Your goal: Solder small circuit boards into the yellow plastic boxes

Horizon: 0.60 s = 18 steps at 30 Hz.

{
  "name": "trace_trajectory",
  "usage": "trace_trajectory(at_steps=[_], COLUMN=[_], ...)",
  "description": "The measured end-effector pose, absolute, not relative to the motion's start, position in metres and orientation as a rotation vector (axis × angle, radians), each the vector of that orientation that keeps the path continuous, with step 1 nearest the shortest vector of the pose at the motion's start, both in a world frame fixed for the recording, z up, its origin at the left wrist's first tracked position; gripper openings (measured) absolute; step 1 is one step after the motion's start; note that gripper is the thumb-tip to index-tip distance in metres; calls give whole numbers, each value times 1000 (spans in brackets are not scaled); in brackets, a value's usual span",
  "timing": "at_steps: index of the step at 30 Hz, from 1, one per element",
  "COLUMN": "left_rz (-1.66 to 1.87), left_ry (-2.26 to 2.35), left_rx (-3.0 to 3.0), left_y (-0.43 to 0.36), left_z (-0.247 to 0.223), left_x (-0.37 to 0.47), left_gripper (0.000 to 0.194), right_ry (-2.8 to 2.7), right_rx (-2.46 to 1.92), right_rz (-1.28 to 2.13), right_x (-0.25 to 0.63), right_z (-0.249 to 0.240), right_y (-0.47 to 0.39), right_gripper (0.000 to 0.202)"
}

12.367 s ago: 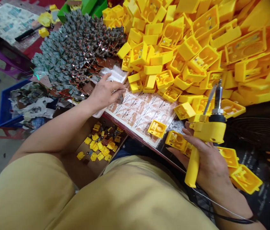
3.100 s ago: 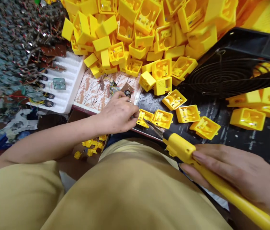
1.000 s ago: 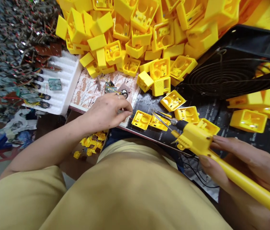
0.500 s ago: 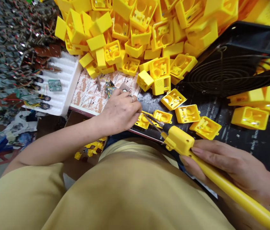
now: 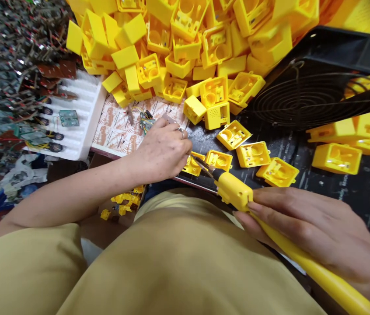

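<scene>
My right hand (image 5: 316, 232) is closed round the long yellow handle of a soldering iron (image 5: 235, 190), whose slim metal tip points left at a small yellow plastic housing (image 5: 194, 166). Curled down over that housing's left side is my left hand (image 5: 163, 151), a ring on one finger. Its fingertips are hidden, so what they pinch cannot be made out. Just beyond this hand lie a green circuit board with wires (image 5: 146, 121) and a brownish flat piece (image 5: 169, 118). A second open housing (image 5: 219, 160) sits right beside the first.
A heap of yellow housings (image 5: 185, 48) fills the back. At the right stands a black fan with a wire grille (image 5: 290, 96). Many circuit boards (image 5: 4, 65) pile up at the left, next to a white foam tray (image 5: 86, 127). Several housings (image 5: 253, 154) line the black bench.
The soldering iron and my right hand have shifted left, bringing the tip closer to my left hand and the housing. The whole view has shifted slightly; my left hand stays at the same place.
</scene>
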State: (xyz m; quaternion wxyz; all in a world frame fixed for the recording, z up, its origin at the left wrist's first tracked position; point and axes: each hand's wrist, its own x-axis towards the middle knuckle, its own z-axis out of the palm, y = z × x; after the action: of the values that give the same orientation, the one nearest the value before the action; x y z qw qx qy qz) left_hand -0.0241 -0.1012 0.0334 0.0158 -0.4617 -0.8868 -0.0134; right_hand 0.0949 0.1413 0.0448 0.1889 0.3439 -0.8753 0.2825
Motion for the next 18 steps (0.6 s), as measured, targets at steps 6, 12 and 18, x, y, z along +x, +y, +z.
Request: trace_trajectory(at_steps=[6, 12, 18], left_rz=[-3, -22, -7], left_ry=[-2744, -2770, -2761], left_rx=[-1448, -1431, -1439], left_y=[-101, -100, -101], left_z=[33, 34, 36], left_x=[-24, -24, -26], left_gripper=[23, 24, 27], right_ry=[-2445, -2575, -2590], right_rx=[964, 817, 657], right_rz=[797, 811, 902], right_x=[93, 98, 107], right_z=[50, 56, 42], right_y=[140, 154, 169], right_gripper=[15, 8, 40])
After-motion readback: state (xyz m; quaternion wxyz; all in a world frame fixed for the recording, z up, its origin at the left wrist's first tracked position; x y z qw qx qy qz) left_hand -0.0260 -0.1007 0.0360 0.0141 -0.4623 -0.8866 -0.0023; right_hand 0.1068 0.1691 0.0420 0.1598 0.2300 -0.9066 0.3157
